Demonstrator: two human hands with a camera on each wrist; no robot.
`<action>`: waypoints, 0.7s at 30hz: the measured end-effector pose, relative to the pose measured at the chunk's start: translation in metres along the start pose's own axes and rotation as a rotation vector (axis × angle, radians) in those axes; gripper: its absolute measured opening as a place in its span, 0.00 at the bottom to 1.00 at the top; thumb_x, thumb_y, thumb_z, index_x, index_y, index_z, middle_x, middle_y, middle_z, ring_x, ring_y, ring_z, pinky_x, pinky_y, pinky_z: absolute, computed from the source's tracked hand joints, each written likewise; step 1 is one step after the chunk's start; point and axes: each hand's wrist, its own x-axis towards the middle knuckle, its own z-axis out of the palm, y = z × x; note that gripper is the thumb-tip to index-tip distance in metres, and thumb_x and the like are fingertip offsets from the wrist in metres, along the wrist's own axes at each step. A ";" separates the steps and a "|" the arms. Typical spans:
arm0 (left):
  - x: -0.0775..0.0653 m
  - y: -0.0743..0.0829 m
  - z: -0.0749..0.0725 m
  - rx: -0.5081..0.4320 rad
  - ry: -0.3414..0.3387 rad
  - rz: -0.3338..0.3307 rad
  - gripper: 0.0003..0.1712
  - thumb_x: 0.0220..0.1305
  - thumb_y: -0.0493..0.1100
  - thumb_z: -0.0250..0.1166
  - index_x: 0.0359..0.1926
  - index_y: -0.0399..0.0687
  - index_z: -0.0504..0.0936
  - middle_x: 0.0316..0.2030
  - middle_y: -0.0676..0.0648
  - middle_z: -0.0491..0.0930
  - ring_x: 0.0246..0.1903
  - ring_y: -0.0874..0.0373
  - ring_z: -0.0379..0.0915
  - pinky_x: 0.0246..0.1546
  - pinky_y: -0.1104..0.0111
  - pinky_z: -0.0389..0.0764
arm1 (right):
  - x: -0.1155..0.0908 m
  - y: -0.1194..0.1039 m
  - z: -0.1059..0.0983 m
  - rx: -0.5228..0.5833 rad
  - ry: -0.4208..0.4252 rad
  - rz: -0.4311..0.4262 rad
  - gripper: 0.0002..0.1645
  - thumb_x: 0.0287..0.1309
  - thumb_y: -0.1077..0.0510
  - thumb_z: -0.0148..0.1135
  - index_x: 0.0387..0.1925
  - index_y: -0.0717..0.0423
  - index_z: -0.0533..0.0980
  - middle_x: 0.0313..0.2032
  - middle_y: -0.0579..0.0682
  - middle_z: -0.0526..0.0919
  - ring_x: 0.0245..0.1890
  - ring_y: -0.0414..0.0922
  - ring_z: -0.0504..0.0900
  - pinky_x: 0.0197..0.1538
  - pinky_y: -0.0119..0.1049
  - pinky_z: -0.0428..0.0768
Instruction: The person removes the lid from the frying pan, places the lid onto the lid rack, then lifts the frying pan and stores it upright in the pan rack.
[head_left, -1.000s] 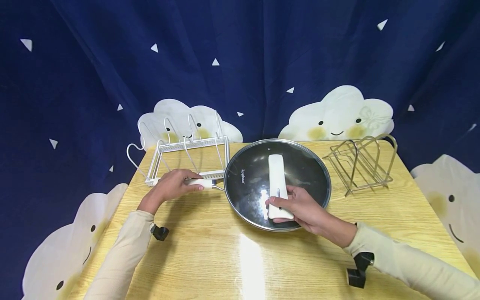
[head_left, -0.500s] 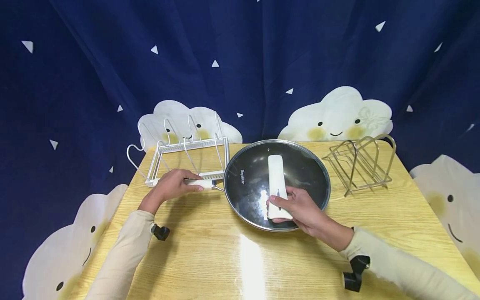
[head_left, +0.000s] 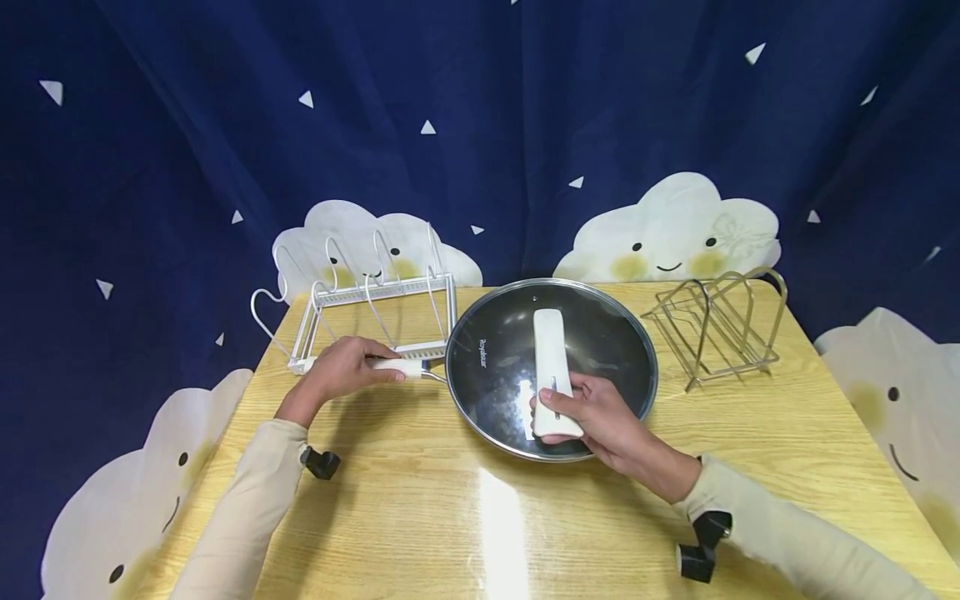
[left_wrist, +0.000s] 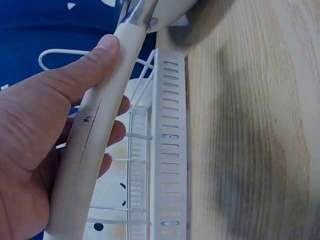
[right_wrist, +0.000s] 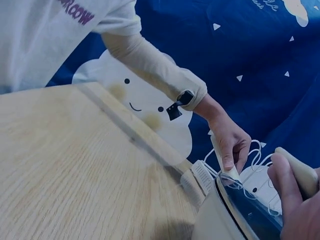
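Left hand [head_left: 345, 368]: I've got the pan handle [left_wrist: 90, 135] grasped, thumb along one side, fingers curled round the other.
Right hand [head_left: 606, 417]: I'm pinching the near end of the lid handle [head_left: 551, 350], thumb on top, fingers underneath.
Lid [head_left: 491, 333]: on the pan [right_wrist: 212, 220], glass below my right fingers.
Pan: between white rack [left_wrist: 170, 150], left, and metal rack [head_left: 693, 383], right; can't see its base.

Near right: right hand [right_wrist: 296, 202] grips pale lid handle [right_wrist: 300, 172]. Farther: left hand [right_wrist: 231, 139] holds pan handle [right_wrist: 218, 154], white rack [right_wrist: 202, 175] beside.
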 end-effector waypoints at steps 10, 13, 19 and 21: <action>-0.001 -0.001 0.002 0.014 0.015 0.012 0.22 0.54 0.58 0.78 0.46 0.54 0.92 0.38 0.53 0.89 0.28 0.61 0.72 0.30 0.65 0.72 | 0.000 0.006 -0.002 -0.036 -0.012 -0.073 0.27 0.71 0.63 0.61 0.61 0.78 0.65 0.43 0.59 0.86 0.38 0.48 0.89 0.41 0.47 0.88; -0.001 -0.002 0.002 0.021 0.018 0.017 0.22 0.54 0.59 0.78 0.46 0.54 0.92 0.37 0.53 0.89 0.28 0.61 0.72 0.30 0.65 0.72 | 0.000 0.006 -0.002 -0.036 -0.005 -0.081 0.26 0.71 0.63 0.60 0.62 0.77 0.65 0.43 0.60 0.87 0.38 0.48 0.89 0.40 0.47 0.89; -0.002 -0.002 0.002 0.033 0.028 0.033 0.22 0.55 0.58 0.78 0.47 0.53 0.91 0.38 0.52 0.89 0.28 0.61 0.71 0.29 0.65 0.72 | 0.001 0.006 -0.003 -0.021 0.000 -0.091 0.27 0.70 0.63 0.61 0.62 0.76 0.65 0.44 0.60 0.87 0.38 0.48 0.89 0.38 0.45 0.89; -0.002 -0.001 0.002 0.035 0.024 0.034 0.22 0.55 0.58 0.78 0.47 0.53 0.91 0.39 0.52 0.89 0.28 0.61 0.72 0.29 0.65 0.72 | 0.001 0.006 -0.004 -0.028 -0.010 -0.101 0.28 0.71 0.63 0.61 0.62 0.77 0.65 0.42 0.58 0.87 0.38 0.48 0.89 0.38 0.45 0.89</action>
